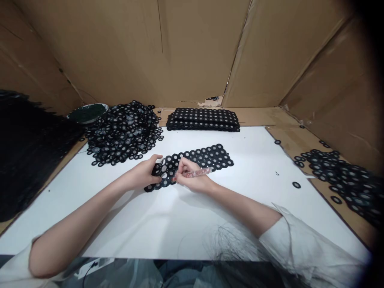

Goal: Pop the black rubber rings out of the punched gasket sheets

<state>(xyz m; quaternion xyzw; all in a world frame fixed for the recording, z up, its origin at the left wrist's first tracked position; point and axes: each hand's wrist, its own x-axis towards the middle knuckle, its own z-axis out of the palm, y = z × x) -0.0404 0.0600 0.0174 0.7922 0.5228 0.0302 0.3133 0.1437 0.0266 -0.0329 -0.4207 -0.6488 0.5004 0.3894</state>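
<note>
A black sheet of joined rings with pale round centres (207, 157) lies at a slant on the white board. My right hand (193, 176) is closed around a clear pen with red lettering (198, 173), its reddish tip down at the sheet's near edge. My left hand (147, 172) rests at the sheet's left end, thumb and forefinger spread apart, the thumb on the rings. Its other fingers are hidden. Near this hand, a few of the pale centres look larger and brighter than the rest.
A heap of loose black rings (126, 132) lies at back left, beside a round tub with dark contents (88, 113). Stacked ring sheets (204, 119) stand at the back. More rings (354, 184) spread along the right, one loose ring (296, 185) on the board. Cardboard walls (192, 52) enclose the table.
</note>
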